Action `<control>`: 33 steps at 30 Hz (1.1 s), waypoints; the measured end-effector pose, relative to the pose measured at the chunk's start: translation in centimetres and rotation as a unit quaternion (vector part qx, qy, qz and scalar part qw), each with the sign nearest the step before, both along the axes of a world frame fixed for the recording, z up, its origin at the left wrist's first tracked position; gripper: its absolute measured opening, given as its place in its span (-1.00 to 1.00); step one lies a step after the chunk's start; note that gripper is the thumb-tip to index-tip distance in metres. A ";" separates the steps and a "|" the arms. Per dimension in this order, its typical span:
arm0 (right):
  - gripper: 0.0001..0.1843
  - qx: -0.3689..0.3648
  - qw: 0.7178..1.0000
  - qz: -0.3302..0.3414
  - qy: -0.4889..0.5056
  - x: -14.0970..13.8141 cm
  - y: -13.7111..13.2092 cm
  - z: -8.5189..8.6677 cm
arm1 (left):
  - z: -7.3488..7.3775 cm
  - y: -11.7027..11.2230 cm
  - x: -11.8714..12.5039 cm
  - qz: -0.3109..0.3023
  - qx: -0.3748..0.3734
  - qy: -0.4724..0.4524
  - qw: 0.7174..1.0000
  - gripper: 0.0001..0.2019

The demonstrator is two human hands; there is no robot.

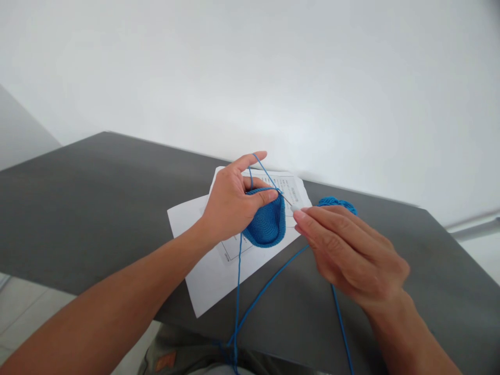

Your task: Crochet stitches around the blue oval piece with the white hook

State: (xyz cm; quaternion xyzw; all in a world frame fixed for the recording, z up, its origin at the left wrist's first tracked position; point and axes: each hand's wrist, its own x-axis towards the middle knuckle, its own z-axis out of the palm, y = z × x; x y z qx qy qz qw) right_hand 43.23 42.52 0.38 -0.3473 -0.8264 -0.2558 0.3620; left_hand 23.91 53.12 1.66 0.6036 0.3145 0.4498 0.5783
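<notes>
My left hand (pixel 238 198) pinches the upper rim of a blue crochet piece (pixel 265 224), which is round and cupped like a shallow bowl. Its index finger is raised, with blue yarn (pixel 266 172) looped over it and running down to the rim. A thin metal crochet hook (pixel 287 200) with a pale handle is gripped in my right hand (pixel 347 245). The hook's tip meets the rim beside my left thumb; the stitch there is too small to make out. From below the left hand, a strand hangs toward my lap.
Printed paper sheets (pixel 207 276) lie under the crochet piece on the dark grey table (pixel 97 208). Behind my right hand sits a bundle of blue yarn (pixel 338 202). Loose strands cross the tabletop and drop over its front edge. A white wall (pixel 250 78) stands behind the table.
</notes>
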 end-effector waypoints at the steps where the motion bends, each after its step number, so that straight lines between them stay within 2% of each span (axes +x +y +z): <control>1: -0.58 -0.004 1.000 -0.001 -0.020 0.1 -0.1 0.1 | 0.0 0.1 0.0 0.007 0.010 0.017 1.000 -0.15; 5: -0.66 -0.026 0.995 -0.017 -0.090 0.1 -0.5 0.9 | 0.0 0.3 -0.3 0.010 0.060 0.081 0.995 -0.19; 8: -0.66 -0.031 0.996 -0.011 -0.088 0.2 -0.7 1.4 | 0.1 0.4 -0.5 -0.007 0.088 0.109 0.990 -0.21; 14: -0.64 -0.065 0.997 0.006 0.033 0.7 -0.7 1.7 | 0.0 0.7 -0.9 -0.069 0.111 0.122 0.984 -0.20; 18: -0.60 -0.119 0.982 0.005 0.147 0.9 -1.0 1.8 | 0.1 0.6 -1.1 -0.106 0.116 0.116 0.981 -0.20; 21: -0.59 -0.182 0.952 0.022 0.244 1.0 -1.0 1.7 | 0.3 0.5 -1.1 -0.125 0.102 0.097 0.982 -0.19; 24: -0.63 -0.242 0.901 0.064 0.355 1.1 -0.6 1.3 | 0.4 0.3 -1.1 -0.131 0.094 0.073 0.984 -0.21; 27: -0.75 -0.272 0.843 0.107 0.451 0.9 -0.1 0.8 | 0.5 0.1 -1.1 -0.136 0.085 0.057 0.985 -0.24; 29: -0.80 -0.273 0.822 0.114 0.486 0.6 0.1 0.6 | 0.5 0.2 -1.1 -0.137 0.079 0.048 0.986 -0.24; 30: -0.81 -0.265 0.825 0.109 0.487 0.3 0.1 0.6 | 0.4 0.2 -1.1 -0.135 0.078 0.045 0.987 -0.24; 31: -0.80 -0.249 0.839 0.098 0.473 0.1 0.1 0.6 | 0.4 0.3 -1.1 -0.131 0.079 0.044 0.987 -0.23; 33: -0.72 -0.204 0.892 0.063 0.399 -0.3 -0.1 0.7 | 0.2 0.5 -1.0 -0.124 0.086 0.047 0.987 -0.22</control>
